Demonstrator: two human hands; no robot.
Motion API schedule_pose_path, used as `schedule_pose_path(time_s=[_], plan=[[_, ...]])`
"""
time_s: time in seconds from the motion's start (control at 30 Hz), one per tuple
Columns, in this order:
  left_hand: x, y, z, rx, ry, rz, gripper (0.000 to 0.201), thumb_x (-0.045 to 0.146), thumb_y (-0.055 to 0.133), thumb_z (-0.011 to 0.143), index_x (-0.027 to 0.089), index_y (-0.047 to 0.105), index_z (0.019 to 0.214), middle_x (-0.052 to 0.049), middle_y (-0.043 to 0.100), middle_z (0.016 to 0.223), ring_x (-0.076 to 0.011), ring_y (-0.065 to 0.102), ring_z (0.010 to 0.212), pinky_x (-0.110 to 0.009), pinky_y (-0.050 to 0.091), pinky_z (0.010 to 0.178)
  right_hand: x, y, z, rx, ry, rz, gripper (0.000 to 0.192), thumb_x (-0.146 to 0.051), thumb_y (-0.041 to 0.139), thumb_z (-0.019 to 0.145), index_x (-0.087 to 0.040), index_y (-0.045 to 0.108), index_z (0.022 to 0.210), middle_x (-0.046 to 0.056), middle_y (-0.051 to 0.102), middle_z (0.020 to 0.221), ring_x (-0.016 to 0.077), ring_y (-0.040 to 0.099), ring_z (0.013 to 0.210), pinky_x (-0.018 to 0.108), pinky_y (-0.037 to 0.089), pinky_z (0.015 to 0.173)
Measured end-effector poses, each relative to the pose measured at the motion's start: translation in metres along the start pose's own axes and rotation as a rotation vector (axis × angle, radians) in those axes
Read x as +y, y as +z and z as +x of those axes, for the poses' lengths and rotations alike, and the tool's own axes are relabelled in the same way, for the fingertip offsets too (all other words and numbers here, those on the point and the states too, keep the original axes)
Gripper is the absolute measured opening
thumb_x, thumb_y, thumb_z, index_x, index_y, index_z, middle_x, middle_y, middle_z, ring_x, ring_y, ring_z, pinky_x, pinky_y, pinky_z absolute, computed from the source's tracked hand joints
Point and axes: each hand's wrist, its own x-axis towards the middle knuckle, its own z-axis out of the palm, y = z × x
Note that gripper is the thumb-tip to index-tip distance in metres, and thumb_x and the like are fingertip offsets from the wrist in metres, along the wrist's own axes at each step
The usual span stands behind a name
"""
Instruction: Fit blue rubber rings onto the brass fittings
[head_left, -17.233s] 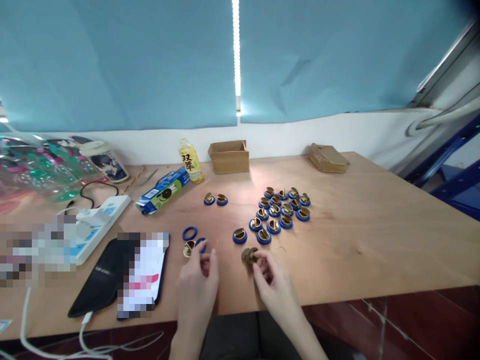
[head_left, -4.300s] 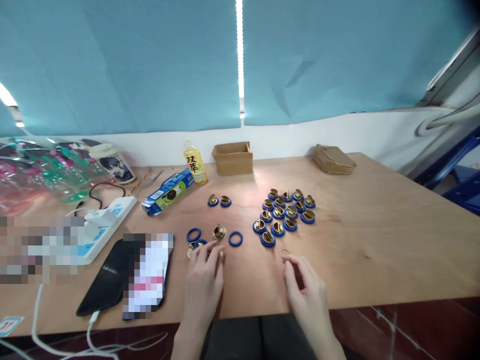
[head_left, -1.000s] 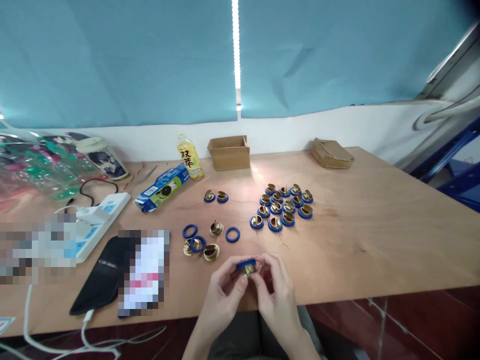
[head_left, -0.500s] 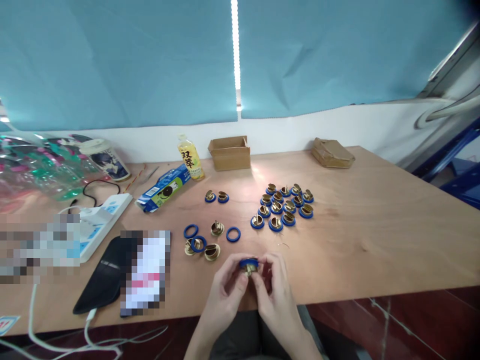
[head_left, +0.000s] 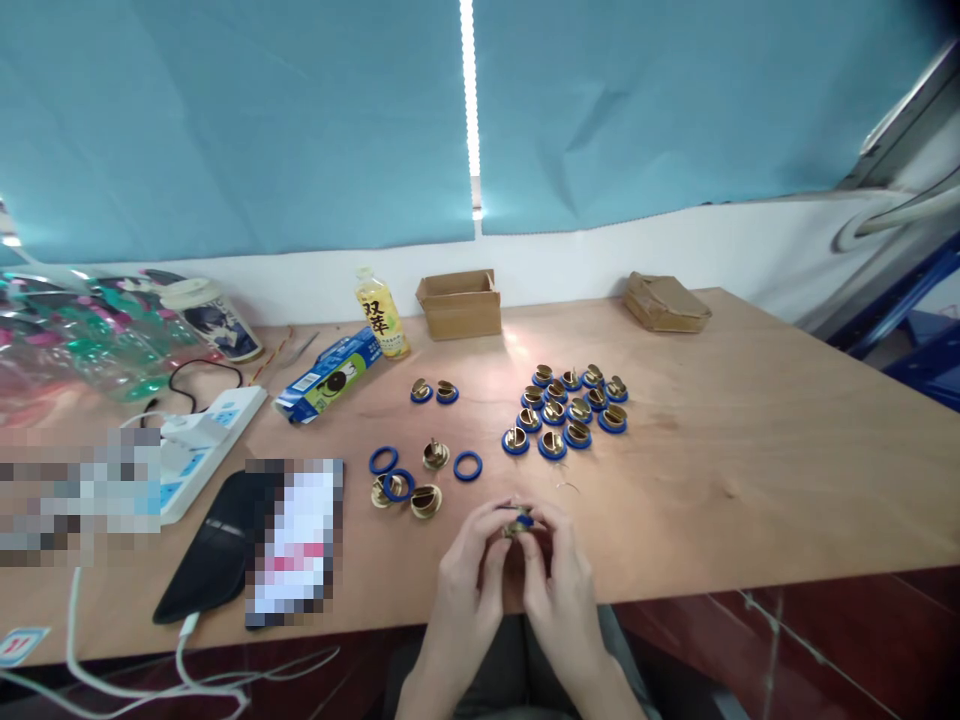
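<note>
Near the table's front edge, my left hand (head_left: 474,570) and my right hand (head_left: 556,565) together pinch a brass-coloured round fitting with a blue ring (head_left: 521,523). Fingers of both hands cover most of it. Just beyond lies a loose blue ring (head_left: 468,466). To the left are a few bare brass fittings, one of them a tilted round piece (head_left: 426,501). Another blue ring (head_left: 398,485) rests partly over a brass fitting (head_left: 382,492), beside a further blue ring (head_left: 383,460). Several ringed fittings (head_left: 553,445) stand grouped to the right, and two more (head_left: 447,391) sit farther back.
A cardboard box (head_left: 461,310), a yellow drink bottle (head_left: 382,315) and a blue carton (head_left: 330,375) stand at the back. A brown package (head_left: 666,303) lies back right. On the left are a power strip (head_left: 217,440), a black pouch (head_left: 217,550), cables and plastic bottles (head_left: 112,340).
Both hands have shifted slightly right and up with the fitting. It has been turned between the fingers, and less of its blue ring shows.
</note>
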Motion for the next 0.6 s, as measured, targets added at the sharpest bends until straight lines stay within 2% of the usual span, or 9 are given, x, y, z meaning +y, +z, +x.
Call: schedule_pose_path(time_s=[0.17, 0.27, 0.37, 0.47, 0.6], plan=[[-0.0039, 0.0032, -0.0046, -0.007, -0.112, 0.055, 0.022, 0.023, 0.048, 0.097, 0.026, 0.054, 0.118, -0.008, 0.069, 0.119, -0.0204, 0.068, 0.107, -0.033, 0.053, 0.093, -0.0045, -0.0027, 0.0018, 0.033, -0.106, 0.012, 0.025, -0.012, 0.045, 0.098, -0.026, 0.055, 0.115, 0.007, 0.064, 0.114, 0.0205, 0.063, 0.108, 0.036, 0.056, 0.091], [-0.0047, 0.0052, -0.0052, 0.022, -0.127, 0.064, 0.018, 0.023, 0.049, 0.096, 0.025, 0.052, 0.114, -0.009, 0.070, 0.116, -0.0213, 0.069, 0.105, -0.033, 0.055, 0.090, -0.0074, -0.0038, 0.0046, 0.022, -0.138, 0.012, 0.027, -0.009, 0.045, 0.096, -0.026, 0.056, 0.114, 0.006, 0.065, 0.111, 0.0200, 0.063, 0.108, 0.036, 0.056, 0.092], [-0.0058, 0.0075, -0.0052, 0.069, -0.135, 0.050, 0.013, 0.022, 0.048, 0.095, 0.024, 0.049, 0.108, -0.009, 0.070, 0.112, -0.0211, 0.070, 0.102, -0.033, 0.056, 0.086, -0.0071, -0.0032, 0.0055, -0.008, -0.152, 0.019, 0.030, -0.008, 0.045, 0.096, -0.027, 0.056, 0.116, 0.006, 0.064, 0.119, 0.0206, 0.060, 0.117, 0.039, 0.053, 0.099], [-0.0084, 0.0094, -0.0054, 0.112, -0.154, 0.015, 0.011, 0.022, 0.047, 0.095, 0.024, 0.046, 0.106, -0.007, 0.071, 0.103, -0.0198, 0.072, 0.094, -0.033, 0.058, 0.083, -0.0046, -0.0020, 0.0041, -0.040, -0.121, 0.062, 0.032, -0.009, 0.044, 0.097, -0.027, 0.054, 0.122, 0.007, 0.059, 0.133, 0.0215, 0.057, 0.124, 0.041, 0.051, 0.103], [-0.0089, 0.0102, -0.0051, 0.145, -0.159, -0.008, 0.011, 0.023, 0.050, 0.094, 0.025, 0.043, 0.102, -0.005, 0.072, 0.098, -0.0186, 0.073, 0.087, -0.032, 0.059, 0.080, -0.0025, -0.0029, 0.0023, -0.091, -0.002, 0.175, 0.032, -0.014, 0.046, 0.097, -0.027, 0.050, 0.126, 0.009, 0.057, 0.139, 0.0217, 0.060, 0.122, 0.037, 0.056, 0.099]])
